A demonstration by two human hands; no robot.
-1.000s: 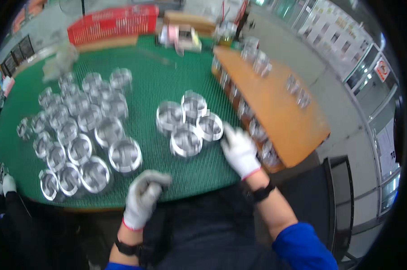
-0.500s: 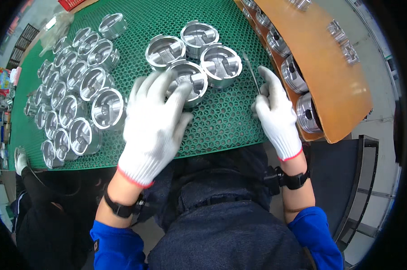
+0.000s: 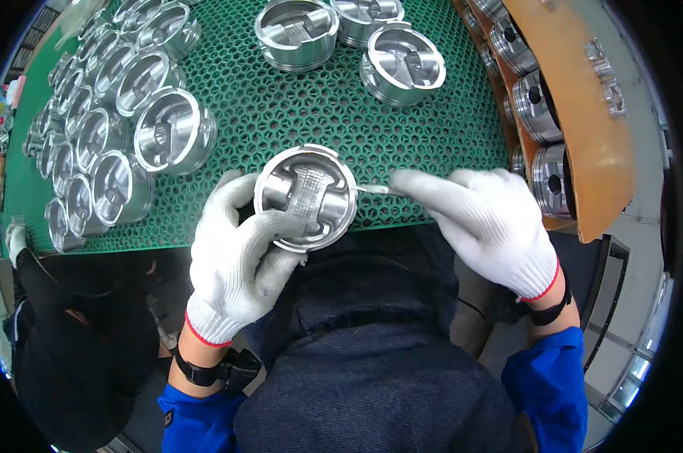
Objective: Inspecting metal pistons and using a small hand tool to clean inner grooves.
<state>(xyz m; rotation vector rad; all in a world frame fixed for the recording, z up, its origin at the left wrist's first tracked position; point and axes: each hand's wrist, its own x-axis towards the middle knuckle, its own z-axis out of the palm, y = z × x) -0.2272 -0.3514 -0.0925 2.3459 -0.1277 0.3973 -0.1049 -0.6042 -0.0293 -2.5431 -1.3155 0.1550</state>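
My left hand point(image 3: 239, 253), in a white knit glove, grips a silver engine piston point(image 3: 307, 198) with its hollow side facing up. The thumb reaches over its rim, and it is held at the front edge of the green mat. My right hand point(image 3: 485, 219), gloved the same way, is closed round a thin metal hand tool point(image 3: 375, 189). The tool's tip meets the piston's right rim; its exact shape is hidden by the fingers. Past my hands stand loose pistons, among them one at the right point(image 3: 403, 64) and one at the left point(image 3: 296, 34).
Rows of pistons point(image 3: 174, 130) stand on the left of the green honeycomb mat point(image 3: 281, 106). On the right, an orange-brown board point(image 3: 583, 136) slopes over a rack of pistons point(image 3: 553, 181). At the far left is another person's gloved hand point(image 3: 16, 240).
My left hand has taken a piston from the group of several and brought it toward me. My right hand has moved in with the tool, now against the piston's rim. The view has shifted.
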